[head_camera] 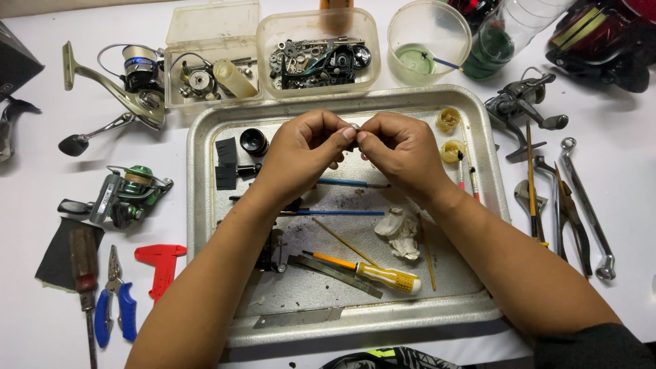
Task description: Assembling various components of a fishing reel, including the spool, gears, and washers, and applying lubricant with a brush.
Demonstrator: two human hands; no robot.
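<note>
Both hands meet above the upper middle of the metal tray [205, 205]. The left hand [304, 147] and the right hand [400, 147] have their fingertips pressed together on a small silvery part [355, 127], pinched between thumb and forefinger of each hand; the part is too small to identify. The remaining fingers of both hands are curled in. The part sits at the centre of the scene, above the tray and clear of its floor. Below the hands, at 6 o'clock, the tray holds two blue-handled tools [342, 212], a crumpled tissue [400, 232], and a yellow-handled screwdriver [372, 272]. At 9 o'clock from the hands, a black round cap [253, 141] rests on the tray. At 3 o'clock, two small yellow cups [449, 135] stand at the tray's right rim. At 12 o'clock, beyond the tray, a clear plastic box of small metal parts [318, 58] stands beside a round clear tub [429, 41]. At 9 o'clock outside the tray lies a green fishing reel [126, 195]; blue-handled pliers [113, 304] lie at 7 o'clock. At 3 o'clock outside the tray, wrenches and pliers [570, 205] lie side by side.
</note>
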